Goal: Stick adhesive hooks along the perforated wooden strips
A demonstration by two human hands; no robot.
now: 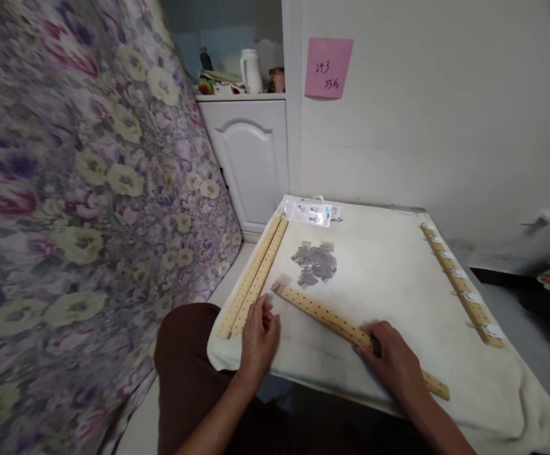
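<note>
My right hand (393, 357) is closed round a narrow wooden strip with rows of small holes (322, 311), which lies slantwise over the near part of the table. At the strip's far left end is a small clear piece (283, 279), too small to name. My left hand (260, 335) is just below that end, its fingers loosely bent and apart, with nothing visible in them. Beside it, along the table's left edge, lie two more perforated wooden strips (258, 278). Beyond the held strip is a pile of small clear plastic packets (317, 262).
A wooden strip with several white-and-metal fittings (464, 287) lies along the right side of the cloth-covered table (379, 253). Clear plastic packaging (306, 211) lies at the back left. A floral curtain (90, 189) hangs at left; a pink note (329, 68) is on the wall.
</note>
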